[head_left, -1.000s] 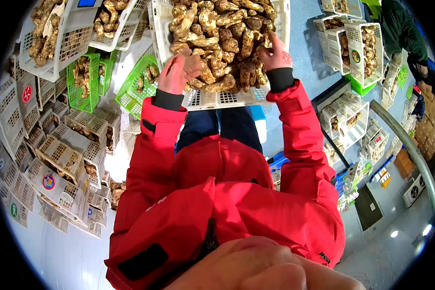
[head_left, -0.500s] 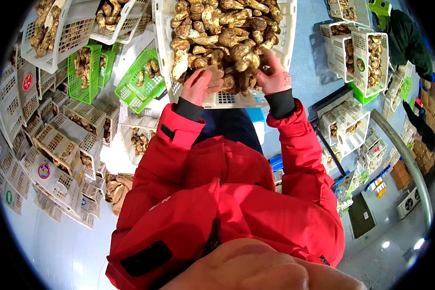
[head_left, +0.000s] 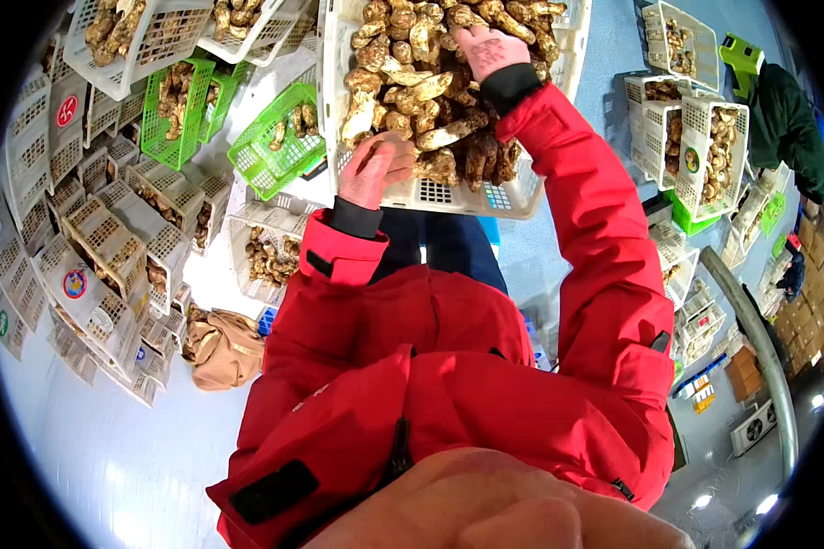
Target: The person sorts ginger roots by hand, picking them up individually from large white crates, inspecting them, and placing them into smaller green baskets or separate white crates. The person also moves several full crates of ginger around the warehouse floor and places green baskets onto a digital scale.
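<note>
A white plastic crate [head_left: 569,59] stands in front of me, heaped with brown-and-cream mushrooms [head_left: 428,91] with thick stems. My left hand [head_left: 377,169] is at its near left corner, fingers half bent and apart from the thumb, beside the nearest mushrooms; I see nothing held in it. My right hand [head_left: 492,53] reaches over the pile to its far right part, back of the hand up. Its fingertips go down among the mushrooms and are partly hidden, so whether they grip one does not show.
Green baskets [head_left: 275,146] with a few mushrooms and stacks of white crates [head_left: 101,238] stand to the left. More filled crates [head_left: 710,151] are at the right, near a person in dark clothes [head_left: 783,123]. A curved grey pipe [head_left: 751,334] runs at the right; a brown bag [head_left: 224,348] lies lower left.
My right hand has moved from the crate's near side to farther up the pile, its arm stretched out. The mushroom cluster between my hands looks rearranged. The left hand stays near the front left.
</note>
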`<state>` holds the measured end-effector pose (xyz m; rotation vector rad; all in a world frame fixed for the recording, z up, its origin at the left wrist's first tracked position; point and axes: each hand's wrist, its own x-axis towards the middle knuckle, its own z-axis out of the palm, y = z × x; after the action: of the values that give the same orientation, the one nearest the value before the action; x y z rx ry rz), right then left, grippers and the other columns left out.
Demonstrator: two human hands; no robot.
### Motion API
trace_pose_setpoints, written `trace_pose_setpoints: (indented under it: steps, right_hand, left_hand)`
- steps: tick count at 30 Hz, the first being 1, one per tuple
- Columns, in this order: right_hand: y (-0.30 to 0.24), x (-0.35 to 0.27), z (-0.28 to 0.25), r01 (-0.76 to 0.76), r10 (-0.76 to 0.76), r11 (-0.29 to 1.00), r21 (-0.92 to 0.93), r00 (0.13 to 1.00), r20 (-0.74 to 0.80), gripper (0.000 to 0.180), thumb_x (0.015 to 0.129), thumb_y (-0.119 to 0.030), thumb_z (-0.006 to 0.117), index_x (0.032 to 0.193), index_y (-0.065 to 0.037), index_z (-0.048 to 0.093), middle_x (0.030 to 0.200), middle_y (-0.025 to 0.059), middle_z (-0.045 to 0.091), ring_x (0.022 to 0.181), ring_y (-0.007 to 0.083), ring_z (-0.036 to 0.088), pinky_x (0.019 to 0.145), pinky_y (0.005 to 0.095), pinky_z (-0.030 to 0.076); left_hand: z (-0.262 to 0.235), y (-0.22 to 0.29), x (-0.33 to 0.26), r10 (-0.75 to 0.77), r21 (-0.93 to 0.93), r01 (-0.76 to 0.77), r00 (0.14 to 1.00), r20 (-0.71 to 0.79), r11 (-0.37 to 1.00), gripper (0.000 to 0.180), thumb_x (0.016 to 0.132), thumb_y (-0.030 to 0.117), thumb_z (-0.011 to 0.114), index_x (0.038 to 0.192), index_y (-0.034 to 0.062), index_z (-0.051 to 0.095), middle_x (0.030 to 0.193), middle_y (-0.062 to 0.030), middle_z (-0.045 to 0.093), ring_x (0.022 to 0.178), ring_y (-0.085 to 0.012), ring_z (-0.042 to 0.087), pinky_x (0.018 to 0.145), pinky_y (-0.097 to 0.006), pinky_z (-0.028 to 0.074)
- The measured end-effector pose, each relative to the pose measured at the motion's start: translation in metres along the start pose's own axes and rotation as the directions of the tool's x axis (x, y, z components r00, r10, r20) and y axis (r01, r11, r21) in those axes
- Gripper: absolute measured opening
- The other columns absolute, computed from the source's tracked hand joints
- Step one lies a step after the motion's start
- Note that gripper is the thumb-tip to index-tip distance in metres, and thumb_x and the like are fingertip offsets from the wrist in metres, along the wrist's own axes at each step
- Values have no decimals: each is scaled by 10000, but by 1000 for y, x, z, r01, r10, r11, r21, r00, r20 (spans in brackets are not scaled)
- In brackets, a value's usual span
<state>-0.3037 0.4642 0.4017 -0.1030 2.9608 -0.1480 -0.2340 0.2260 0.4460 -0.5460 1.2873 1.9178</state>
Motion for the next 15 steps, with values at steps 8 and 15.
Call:
trace_pose_setpoints:
  steps: [8,15]
  right_hand:
    - [-79,-101,-30,-228,48,-84,970,972,232,412,781,-246,489,1131,-40,424,966,152,540,843,226,541,727,286,417]
    - [-10,-116,-2,-236,299,821,519,954,-39,425,701,-140,576,1100,-77,445,949,141,516,833,282,511,712,330,422]
  left_hand:
    - [31,11,1,156,263,-194,975,160,945,455,781,126,520,1189,37,340,1077,-58,453,938,-128,452,804,-226,363]
    - [-65,7,-15,-51,-364,79,995,88,928,328,797,353,480,980,82,462,901,-67,515,794,-202,503,752,-428,416]
